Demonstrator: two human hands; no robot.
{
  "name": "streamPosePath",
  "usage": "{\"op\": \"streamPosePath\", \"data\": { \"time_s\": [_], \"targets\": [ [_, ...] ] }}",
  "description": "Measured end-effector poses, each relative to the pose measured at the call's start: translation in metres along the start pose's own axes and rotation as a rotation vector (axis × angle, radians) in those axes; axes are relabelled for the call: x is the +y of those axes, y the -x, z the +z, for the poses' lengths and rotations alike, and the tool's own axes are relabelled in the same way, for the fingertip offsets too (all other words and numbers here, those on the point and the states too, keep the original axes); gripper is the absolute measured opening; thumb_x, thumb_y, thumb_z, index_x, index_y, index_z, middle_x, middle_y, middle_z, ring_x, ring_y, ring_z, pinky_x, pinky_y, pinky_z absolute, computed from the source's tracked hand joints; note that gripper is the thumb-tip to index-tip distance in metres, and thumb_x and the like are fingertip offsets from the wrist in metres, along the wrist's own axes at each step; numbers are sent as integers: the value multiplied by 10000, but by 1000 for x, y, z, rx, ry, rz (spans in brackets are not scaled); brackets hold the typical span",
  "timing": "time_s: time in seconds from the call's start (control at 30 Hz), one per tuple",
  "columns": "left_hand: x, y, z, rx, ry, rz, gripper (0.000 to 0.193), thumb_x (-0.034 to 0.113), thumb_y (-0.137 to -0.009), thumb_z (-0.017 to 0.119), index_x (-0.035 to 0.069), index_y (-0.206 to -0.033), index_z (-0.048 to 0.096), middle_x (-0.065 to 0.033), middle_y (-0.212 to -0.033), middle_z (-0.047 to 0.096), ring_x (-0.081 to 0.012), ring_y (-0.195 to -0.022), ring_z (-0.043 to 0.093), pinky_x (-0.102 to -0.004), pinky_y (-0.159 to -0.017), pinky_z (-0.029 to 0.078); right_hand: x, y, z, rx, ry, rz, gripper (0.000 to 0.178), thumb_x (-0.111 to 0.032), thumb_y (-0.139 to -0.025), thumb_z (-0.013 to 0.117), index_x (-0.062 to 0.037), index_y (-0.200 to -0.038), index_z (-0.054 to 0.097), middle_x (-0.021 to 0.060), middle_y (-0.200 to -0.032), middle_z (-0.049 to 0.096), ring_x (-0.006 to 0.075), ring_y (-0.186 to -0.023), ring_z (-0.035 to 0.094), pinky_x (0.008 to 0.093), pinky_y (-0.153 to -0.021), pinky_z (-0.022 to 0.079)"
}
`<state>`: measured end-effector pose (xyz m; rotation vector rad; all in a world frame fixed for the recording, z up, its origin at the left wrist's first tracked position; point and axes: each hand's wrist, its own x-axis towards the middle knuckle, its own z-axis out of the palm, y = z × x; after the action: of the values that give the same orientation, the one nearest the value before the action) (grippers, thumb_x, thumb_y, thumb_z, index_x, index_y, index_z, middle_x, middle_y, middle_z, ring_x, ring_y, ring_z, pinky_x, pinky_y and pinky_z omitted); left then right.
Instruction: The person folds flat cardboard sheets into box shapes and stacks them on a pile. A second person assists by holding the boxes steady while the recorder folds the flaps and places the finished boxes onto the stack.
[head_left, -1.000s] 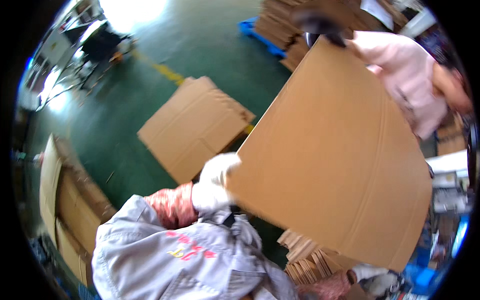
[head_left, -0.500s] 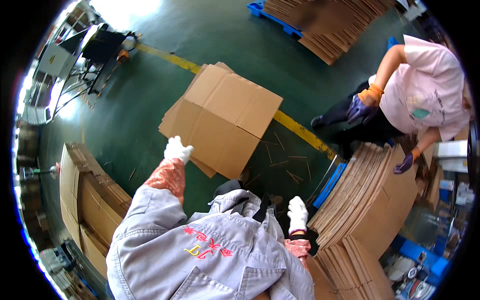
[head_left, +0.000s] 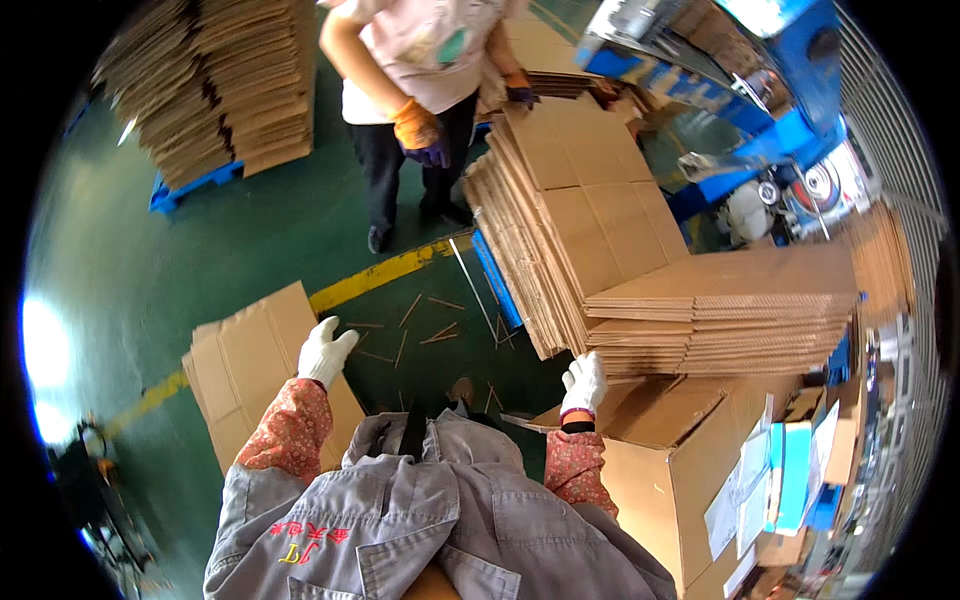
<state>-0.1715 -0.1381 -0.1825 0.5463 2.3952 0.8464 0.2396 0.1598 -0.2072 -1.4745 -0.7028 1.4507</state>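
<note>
My left hand (head_left: 327,352), in a white glove, hangs with fingers apart beside the right edge of the flattened cardboard sheets (head_left: 232,370) on the floor. Nothing is in it. My right hand (head_left: 584,383), also white-gloved, is at the near left corner of a pile of folded cardboard (head_left: 720,330). Its fingers are loosely bent and a little apart, with nothing seen in them; whether they touch the cardboard I cannot tell. Behind that pile leans a tall stack of cardboard sheets (head_left: 600,210). Below it stands an open cardboard box (head_left: 640,480).
A co-worker (head_left: 430,60) in orange and purple gloves stands beyond the leaning stack. Thin cardboard strips (head_left: 440,332) litter the green floor near a yellow line (head_left: 375,278). More stacked cardboard (head_left: 250,90) rests on a blue pallet at far left. Blue machinery (head_left: 740,160) stands at right.
My view has swung to the right, bringing the cardboard stacks, box and machinery toward the middle. My right hand is now beside the folded pile; my left hand remains near the floor sheets, still spread.
</note>
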Motion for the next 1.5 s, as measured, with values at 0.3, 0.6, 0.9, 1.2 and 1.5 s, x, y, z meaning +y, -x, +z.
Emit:
{"op": "streamPosePath", "data": {
  "time_s": [0.3, 0.6, 0.9, 1.2, 1.5],
  "targets": [
    [214, 9, 56, -253, 10, 487, 741, 480, -918, 721, 64, -1503, 535, -198, -1528, 551, -369, -1390, 544, -428, -1163, 431, -76, 7, 27, 106, -230, -331, 679, -470, -1029, 621, -85, -1558, 439, 112, -1524, 510, 295, -1396, 496, 458, -1146, 391],
    [280, 34, 76, -369, -20, 743, 793, 462, -844, 799, 78, -1488, 539, -202, -1532, 529, -375, -1352, 573, -446, -1133, 471, -154, -2, 39, 203, -314, -610, 827, -600, -1043, 509, -34, -1620, 336, 198, -1642, 385, 323, -1516, 363, 497, -1262, 245],
    [358, 86, 105, -452, 108, 1100, 981, 436, -685, 909, 4, -1468, 505, -266, -1479, 541, -446, -1305, 587, -467, -1081, 516, -181, 45, 58, 250, -273, -918, 640, -497, -1091, 484, -62, -1557, 419, 187, -1546, 494, 340, -1359, 530, 510, -1122, 466],
    [431, 94, 111, -254, -125, 1215, 604, 417, -830, 742, 55, -1287, 585, -144, -951, 699, -377, -880, 718, -514, -717, 577, -232, 82, 92, 214, -72, -859, 679, -526, -1096, 441, -43, -1570, 376, 196, -1535, 467, 369, -1344, 515, 513, -1135, 429],
    [431, 85, 66, -646, 831, 937, 508, 395, -1063, 592, 22, -1406, 610, -231, -1204, 739, -371, -1069, 712, -432, -969, 542, -370, 17, 140, -271, 400, -1295, 528, -305, -1100, 492, 66, -1472, 550, 197, -1562, 525, 313, -1457, 470, 431, -1238, 325]
  ]
}}
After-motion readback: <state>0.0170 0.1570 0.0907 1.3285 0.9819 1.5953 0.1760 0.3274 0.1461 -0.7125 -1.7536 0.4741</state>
